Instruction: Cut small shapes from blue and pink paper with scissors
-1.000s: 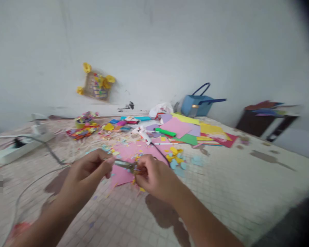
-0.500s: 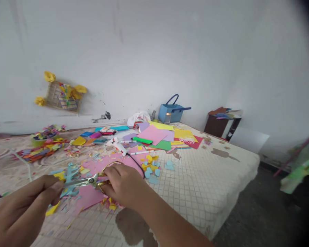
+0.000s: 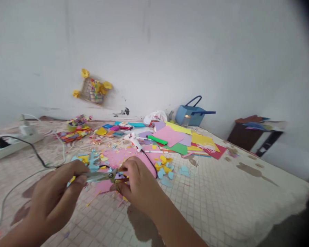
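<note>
The right hand (image 3: 141,180) is gripping the scissors (image 3: 99,176) by the handles, fingers curling through the loops. The left hand (image 3: 58,195) is bringing thumb and fingers together at the blade tips; whether it is pinching the blades or a small piece cannot be told. The scissors are pointing left above a pink sheet (image 3: 106,186). Light blue scraps (image 3: 94,159) are crowding the area behind the blades. A glue gun (image 3: 134,141) is lying beyond the hands, its black cord (image 3: 151,161) curving close behind the right hand. A white cable (image 3: 6,199) is running past the left hand from near a power strip (image 3: 18,147). Farther back, coloured sheets (image 3: 170,136) are overlapping under a green tube (image 3: 157,140), and a blue bag (image 3: 190,115) is standing against the wall.
</note>
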The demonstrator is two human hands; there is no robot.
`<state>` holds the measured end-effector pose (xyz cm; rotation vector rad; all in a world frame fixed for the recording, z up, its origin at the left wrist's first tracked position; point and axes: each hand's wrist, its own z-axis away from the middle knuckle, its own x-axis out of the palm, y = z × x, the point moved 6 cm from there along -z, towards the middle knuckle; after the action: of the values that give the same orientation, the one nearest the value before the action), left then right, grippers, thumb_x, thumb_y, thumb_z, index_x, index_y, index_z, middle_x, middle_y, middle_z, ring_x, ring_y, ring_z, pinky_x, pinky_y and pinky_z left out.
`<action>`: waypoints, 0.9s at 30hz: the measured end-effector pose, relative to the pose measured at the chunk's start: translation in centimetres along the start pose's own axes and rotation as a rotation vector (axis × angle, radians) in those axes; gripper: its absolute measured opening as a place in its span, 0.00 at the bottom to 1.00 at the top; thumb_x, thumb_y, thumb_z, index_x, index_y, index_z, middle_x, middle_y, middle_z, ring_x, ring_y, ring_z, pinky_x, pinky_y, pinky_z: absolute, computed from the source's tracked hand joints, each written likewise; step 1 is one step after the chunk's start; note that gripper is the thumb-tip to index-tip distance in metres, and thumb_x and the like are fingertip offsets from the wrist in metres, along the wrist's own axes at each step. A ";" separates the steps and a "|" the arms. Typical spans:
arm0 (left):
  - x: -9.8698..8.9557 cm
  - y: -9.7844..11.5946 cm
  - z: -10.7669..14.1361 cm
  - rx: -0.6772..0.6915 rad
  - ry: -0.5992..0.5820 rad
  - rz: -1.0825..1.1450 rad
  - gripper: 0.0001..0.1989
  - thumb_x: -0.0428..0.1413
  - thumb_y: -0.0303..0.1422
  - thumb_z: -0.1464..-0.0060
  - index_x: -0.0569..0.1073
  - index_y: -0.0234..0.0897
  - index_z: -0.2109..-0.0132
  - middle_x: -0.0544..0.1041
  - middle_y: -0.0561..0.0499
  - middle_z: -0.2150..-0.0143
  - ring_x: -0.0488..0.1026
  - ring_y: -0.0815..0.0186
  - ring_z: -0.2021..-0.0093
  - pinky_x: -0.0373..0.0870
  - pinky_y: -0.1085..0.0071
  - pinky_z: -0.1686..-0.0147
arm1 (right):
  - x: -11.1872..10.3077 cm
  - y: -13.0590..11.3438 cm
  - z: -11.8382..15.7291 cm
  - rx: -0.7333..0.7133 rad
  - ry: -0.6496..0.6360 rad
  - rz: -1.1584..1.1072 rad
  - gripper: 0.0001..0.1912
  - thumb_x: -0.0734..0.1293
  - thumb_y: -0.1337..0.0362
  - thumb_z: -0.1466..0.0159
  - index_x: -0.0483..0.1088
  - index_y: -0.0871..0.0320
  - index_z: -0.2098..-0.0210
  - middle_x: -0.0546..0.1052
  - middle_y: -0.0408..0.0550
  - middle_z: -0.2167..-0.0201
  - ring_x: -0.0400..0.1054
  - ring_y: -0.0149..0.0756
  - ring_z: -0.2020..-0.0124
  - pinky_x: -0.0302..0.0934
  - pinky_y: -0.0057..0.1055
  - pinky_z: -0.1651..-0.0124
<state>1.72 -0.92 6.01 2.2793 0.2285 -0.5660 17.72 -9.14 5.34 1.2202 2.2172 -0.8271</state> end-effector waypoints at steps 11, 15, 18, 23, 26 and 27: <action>2.4 0.9 0.3 0.051 -0.202 0.315 0.06 0.47 0.33 0.44 0.68 0.39 0.61 0.70 0.50 0.68 0.69 0.66 0.70 0.68 0.71 0.71 | 0.2 0.2 0.2 -0.020 0.074 0.045 0.15 0.64 0.61 0.41 0.55 0.58 0.60 0.66 0.51 0.64 0.60 0.42 0.62 0.61 0.41 0.61; 2.6 1.1 0.3 0.104 -0.255 0.336 0.10 0.47 0.33 0.43 0.69 0.40 0.56 0.72 0.46 0.60 0.70 0.61 0.59 0.69 0.67 0.61 | 0.1 0.6 0.2 -0.013 0.140 0.069 0.17 0.66 0.60 0.41 0.54 0.56 0.60 0.64 0.50 0.65 0.60 0.43 0.61 0.61 0.42 0.61; 2.7 1.3 0.3 0.083 -0.304 0.377 0.13 0.46 0.35 0.42 0.68 0.43 0.51 0.70 0.45 0.51 0.66 0.58 0.49 0.66 0.64 0.52 | 0.1 0.7 0.3 -0.024 0.175 0.052 0.18 0.66 0.60 0.42 0.53 0.56 0.59 0.64 0.50 0.64 0.59 0.43 0.60 0.60 0.43 0.59; 3.7 1.9 0.9 0.026 -0.488 0.523 0.18 0.44 0.35 0.40 0.65 0.51 0.45 0.57 0.52 0.36 0.53 0.57 0.37 0.56 0.59 0.41 | -0.5 0.5 0.4 -0.027 0.284 0.085 0.21 0.68 0.66 0.46 0.52 0.56 0.59 0.61 0.51 0.63 0.59 0.44 0.59 0.60 0.44 0.59; 4.3 2.1 1.4 -0.010 -0.565 0.698 0.19 0.43 0.34 0.39 0.62 0.56 0.43 0.55 0.54 0.35 0.60 0.58 0.40 0.59 0.58 0.43 | -0.6 -0.1 0.4 -0.055 0.339 0.140 0.22 0.66 0.68 0.47 0.52 0.57 0.57 0.61 0.52 0.62 0.58 0.46 0.57 0.59 0.48 0.56; 4.5 2.1 1.4 -0.018 -0.587 0.731 0.19 0.43 0.34 0.39 0.62 0.56 0.42 0.56 0.55 0.35 0.61 0.58 0.41 0.59 0.58 0.43 | -0.6 -0.4 0.5 -0.063 0.353 0.154 0.23 0.66 0.68 0.47 0.52 0.57 0.56 0.61 0.53 0.61 0.58 0.46 0.56 0.59 0.49 0.55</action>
<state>5.89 -3.48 4.42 1.8837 -0.8418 -0.7791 17.74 -9.99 5.51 1.5832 2.3582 -0.5075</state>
